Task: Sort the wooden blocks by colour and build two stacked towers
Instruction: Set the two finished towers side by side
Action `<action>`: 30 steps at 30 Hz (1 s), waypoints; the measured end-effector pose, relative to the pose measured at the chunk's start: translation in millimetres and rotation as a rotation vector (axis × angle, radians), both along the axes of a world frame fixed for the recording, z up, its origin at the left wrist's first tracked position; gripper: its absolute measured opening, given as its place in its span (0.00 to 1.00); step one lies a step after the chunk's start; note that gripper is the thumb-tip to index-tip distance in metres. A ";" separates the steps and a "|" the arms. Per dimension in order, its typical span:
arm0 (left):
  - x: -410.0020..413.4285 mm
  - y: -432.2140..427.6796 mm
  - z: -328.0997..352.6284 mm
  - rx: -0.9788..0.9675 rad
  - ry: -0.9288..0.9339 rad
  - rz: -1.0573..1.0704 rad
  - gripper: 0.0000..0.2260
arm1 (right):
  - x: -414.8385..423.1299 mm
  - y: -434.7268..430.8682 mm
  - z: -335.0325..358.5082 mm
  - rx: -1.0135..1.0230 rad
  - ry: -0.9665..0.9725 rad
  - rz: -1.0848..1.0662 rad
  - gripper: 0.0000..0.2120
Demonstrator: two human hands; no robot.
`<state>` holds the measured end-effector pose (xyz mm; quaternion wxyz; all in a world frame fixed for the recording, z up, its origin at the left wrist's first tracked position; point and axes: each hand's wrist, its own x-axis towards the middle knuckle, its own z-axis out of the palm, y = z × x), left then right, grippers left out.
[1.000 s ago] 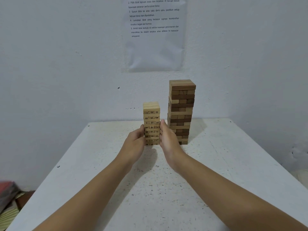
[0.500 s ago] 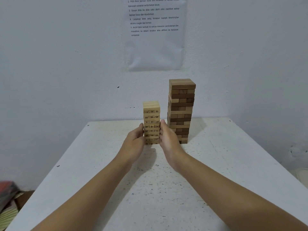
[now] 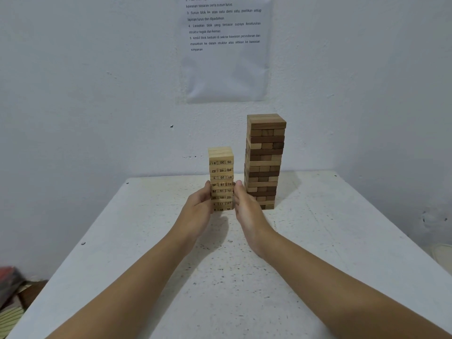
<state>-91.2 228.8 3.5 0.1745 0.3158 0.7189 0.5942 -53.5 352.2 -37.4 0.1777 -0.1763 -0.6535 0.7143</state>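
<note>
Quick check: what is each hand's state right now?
Left hand: open, against the left side of the pale tower.
Right hand: open, flat against its right side.

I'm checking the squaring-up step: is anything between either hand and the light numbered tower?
Nothing visible. The left hand and right hand each lie against a lower side of the light numbered tower. The dark tower stands close on the far side of the right hand, not between hand and tower.
</note>
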 end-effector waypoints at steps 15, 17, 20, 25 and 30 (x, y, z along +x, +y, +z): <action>-6.0 1.2 -5.2 -0.011 0.002 0.013 0.25 | 1.8 -4.8 2.4 0.096 -0.026 -0.026 0.26; -6.2 1.6 -5.8 -0.012 0.008 0.012 0.25 | 2.1 -4.1 2.8 0.094 -0.025 -0.027 0.26; -7.4 2.3 -7.1 -0.011 0.008 0.017 0.24 | 1.8 -4.1 1.9 0.096 -0.026 -0.029 0.26; -9.8 1.8 -7.8 -0.029 0.014 0.012 0.25 | 1.8 -4.6 3.0 0.113 -0.032 -0.036 0.26; -10.7 1.5 -9.8 -0.018 -0.017 0.009 0.28 | 2.2 -4.2 2.5 0.100 -0.036 -0.043 0.25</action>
